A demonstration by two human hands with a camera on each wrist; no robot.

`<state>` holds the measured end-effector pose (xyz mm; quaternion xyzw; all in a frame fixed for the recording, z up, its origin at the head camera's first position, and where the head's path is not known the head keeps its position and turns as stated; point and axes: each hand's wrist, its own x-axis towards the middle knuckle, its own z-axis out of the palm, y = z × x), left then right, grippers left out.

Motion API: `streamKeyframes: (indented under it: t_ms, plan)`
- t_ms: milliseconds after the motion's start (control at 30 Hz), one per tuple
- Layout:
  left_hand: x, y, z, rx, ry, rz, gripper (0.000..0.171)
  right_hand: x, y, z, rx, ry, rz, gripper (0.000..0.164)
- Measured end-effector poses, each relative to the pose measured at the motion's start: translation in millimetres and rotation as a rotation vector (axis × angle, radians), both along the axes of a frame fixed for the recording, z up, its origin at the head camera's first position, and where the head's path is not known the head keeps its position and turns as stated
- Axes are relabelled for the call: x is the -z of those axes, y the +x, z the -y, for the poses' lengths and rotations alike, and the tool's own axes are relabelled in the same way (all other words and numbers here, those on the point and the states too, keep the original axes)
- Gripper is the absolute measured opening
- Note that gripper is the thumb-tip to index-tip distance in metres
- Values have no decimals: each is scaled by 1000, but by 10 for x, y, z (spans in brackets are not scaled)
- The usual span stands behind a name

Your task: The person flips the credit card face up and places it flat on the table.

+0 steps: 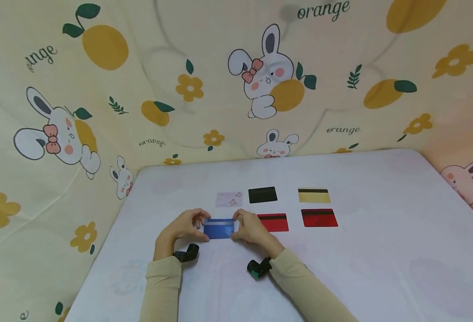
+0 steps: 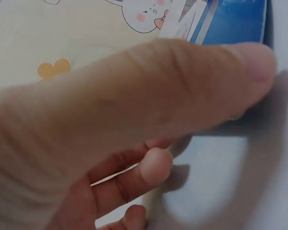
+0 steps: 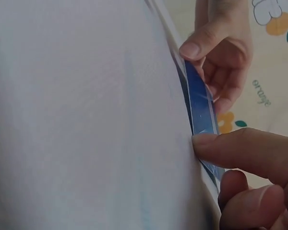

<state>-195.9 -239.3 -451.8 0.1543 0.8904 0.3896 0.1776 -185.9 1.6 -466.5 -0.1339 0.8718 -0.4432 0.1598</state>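
"What do the hands have?"
"The left hand (image 1: 185, 226) and right hand (image 1: 254, 229) pinch a blue card (image 1: 218, 230) by its opposite short ends."
"How does it look?"
"Glossy deep blue, with a silver stripe (image 1: 220, 222) along its far long side and a paler patch towards the near right corner."
"Where is it?"
"Nearer the worktop's (image 1: 381, 268) left edge than its right. Whether it lies flat, I can't tell."
"And the worktop?"
"Whitish, faintly patterned. Two red cards (image 1: 319, 218) lie to the right; towards the far edge, a pale card (image 1: 229, 199), black card (image 1: 263, 195) and gold card (image 1: 314, 197)."
"The room?"
"Cream cloth (image 1: 212, 36) behind the far edge, printed with rabbits and oranges."
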Motion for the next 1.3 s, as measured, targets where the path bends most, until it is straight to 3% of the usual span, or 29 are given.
streamKeyframes:
  t_ms: [167,367,533,767,967,1300]
  plan:
    - [25,-1,1,-6,-5,-8,59,14,9,1,10,-28,42,45]
    - [54,-13,11,25,18,-87,57,26,2,-27,22,-43,76,51]
    - [10,-13,2,10,33,-124,57,-8,-43,-72,19,-99,66,63]
    - [-25,-17,-9,-21,27,-169,56,-41,-104,-135,15,-158,46,60]
    - [-44,-25,-23,-49,45,-177,59,-34,-146,-178,-8,-234,47,66]
    - [-48,-27,-36,-59,69,-203,59,17,-223,-238,-32,-300,24,66]
